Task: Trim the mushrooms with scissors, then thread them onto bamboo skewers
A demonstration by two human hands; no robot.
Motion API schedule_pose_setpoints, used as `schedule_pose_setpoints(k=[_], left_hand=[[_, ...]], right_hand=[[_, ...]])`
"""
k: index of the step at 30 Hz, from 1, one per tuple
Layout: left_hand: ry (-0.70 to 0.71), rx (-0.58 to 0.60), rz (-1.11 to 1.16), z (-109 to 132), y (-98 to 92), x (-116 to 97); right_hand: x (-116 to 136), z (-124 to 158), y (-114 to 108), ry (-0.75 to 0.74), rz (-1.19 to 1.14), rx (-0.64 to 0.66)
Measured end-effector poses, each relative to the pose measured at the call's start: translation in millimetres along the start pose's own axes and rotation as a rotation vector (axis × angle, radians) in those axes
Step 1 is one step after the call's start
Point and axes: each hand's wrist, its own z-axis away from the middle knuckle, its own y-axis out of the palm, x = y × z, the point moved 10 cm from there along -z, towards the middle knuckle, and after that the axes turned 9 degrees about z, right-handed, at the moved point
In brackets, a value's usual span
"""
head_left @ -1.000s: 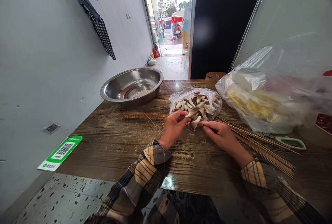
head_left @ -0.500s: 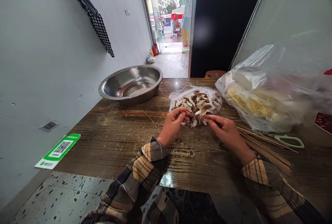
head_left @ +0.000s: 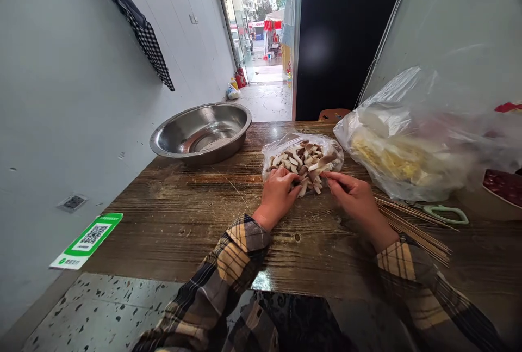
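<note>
Mushrooms (head_left: 304, 159) lie in an open clear bag (head_left: 271, 150) mid-tabletop (head_left: 196, 216). The left hand (head_left: 279, 191) curls over the nearest pieces, its grip unclear. The right hand (head_left: 353, 197) pinches one at the bag's mouth. Picking out pieces seems the step in hand, and lifting one cleanly calls for a firm fingertip pinch.

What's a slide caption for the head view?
Left hand and right hand pinch mushrooms at a plastic bag on a wooden table, steel bowl nearby.

The wooden table (head_left: 183, 221) bears a steel basin (head_left: 199, 134), a bag of mushrooms (head_left: 304, 159), a large plastic bag (head_left: 408, 145), bamboo skewers (head_left: 411, 224) and scissors (head_left: 446, 213).
</note>
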Motion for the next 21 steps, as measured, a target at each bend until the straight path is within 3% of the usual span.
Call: schedule_pose_setpoints(k=[4, 8, 15, 21], left_hand=[[-0.008, -0.017, 0.029, -5, 7.2, 3], [-0.029, -0.054, 0.252, -8, 2.9, 5], [-0.393, -0.171, 0.962, -1, -9.2, 39], [-0.495, -0.293, 1.211, 2, -20.6, 55]], right_hand=[[3, 0, 2, -0.010, 0.014, 0.005], [-2, -1, 5, 0.007, 0.023, 0.029], [-2, 2, 8, 0.005, 0.030, 0.065], [12, 6, 19, -0.108, 0.056, 0.178]])
